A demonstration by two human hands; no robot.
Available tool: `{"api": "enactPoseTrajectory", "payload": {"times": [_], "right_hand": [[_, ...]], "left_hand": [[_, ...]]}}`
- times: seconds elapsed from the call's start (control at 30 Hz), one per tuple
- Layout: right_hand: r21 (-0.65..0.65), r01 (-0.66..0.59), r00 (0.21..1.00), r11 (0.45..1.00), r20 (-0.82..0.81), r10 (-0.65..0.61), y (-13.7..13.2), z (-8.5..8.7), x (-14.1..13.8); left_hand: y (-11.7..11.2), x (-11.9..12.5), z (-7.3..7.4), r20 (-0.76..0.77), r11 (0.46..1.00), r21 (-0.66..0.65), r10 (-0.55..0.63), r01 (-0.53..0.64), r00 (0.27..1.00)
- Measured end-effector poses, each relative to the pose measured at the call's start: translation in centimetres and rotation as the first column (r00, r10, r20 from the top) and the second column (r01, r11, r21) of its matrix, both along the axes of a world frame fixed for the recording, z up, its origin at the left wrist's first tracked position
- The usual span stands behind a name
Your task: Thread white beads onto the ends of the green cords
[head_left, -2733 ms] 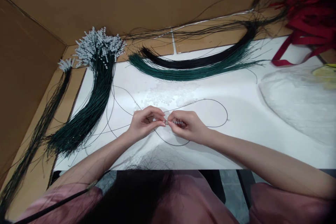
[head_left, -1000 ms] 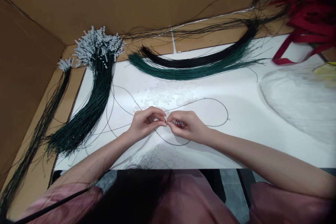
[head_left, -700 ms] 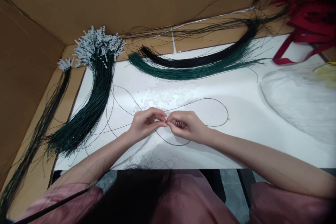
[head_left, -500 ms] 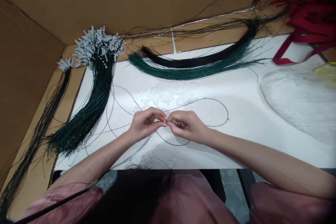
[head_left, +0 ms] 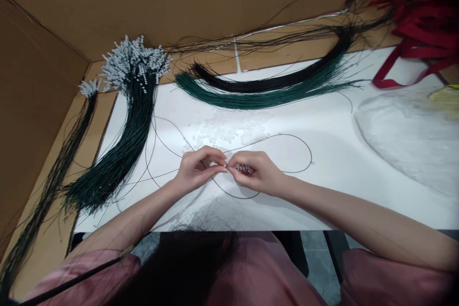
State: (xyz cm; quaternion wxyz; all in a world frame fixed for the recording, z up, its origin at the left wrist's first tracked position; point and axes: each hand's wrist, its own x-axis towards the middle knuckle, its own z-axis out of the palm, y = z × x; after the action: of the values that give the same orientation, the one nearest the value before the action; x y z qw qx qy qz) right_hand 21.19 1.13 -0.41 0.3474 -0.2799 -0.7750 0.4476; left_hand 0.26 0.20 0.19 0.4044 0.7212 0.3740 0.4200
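My left hand (head_left: pixel 195 167) and my right hand (head_left: pixel 258 172) meet fingertip to fingertip above the white board. Between the right thumb and forefinger is a beaded wire (head_left: pixel 244 168), its row of small pale beads running back into the palm. The left thumb and forefinger pinch the same dark wire just at the right fingertips; the exact spot is too small to make out. Thin wire loops (head_left: pixel 311 153) spread on the board around both hands. Just beyond them lies a scatter of loose translucent white beads (head_left: pixel 229 126).
On the left lie a thick bundle of green wires with white beaded tips (head_left: pixel 138 105) and a thinner beaded bundle (head_left: pixel 81 129). Bare green wires (head_left: pixel 244 100) and black wires (head_left: pixel 258 86) lie behind the beads. At right are a clear plastic bag (head_left: pixel 409 129) and red ribbon (head_left: pixel 426 33). Cardboard walls (head_left: pixel 215 0) enclose the back.
Almost nothing differs. The left fingertips have shifted very slightly against the wire; the right hand keeps its place and grip.
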Motion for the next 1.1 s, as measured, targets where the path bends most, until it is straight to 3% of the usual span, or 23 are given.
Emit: {"api": "enactPoseTrajectory", "payload": {"times": [1.1], "right_hand": [[0.001,0.002,1.0,1.0,0.018,-0.002,-0.12,-0.03,0.05]], "left_hand": [[-0.16,-0.1,-0.04,0.02,0.999,-0.041,0.0,0.001,1.0]]}}
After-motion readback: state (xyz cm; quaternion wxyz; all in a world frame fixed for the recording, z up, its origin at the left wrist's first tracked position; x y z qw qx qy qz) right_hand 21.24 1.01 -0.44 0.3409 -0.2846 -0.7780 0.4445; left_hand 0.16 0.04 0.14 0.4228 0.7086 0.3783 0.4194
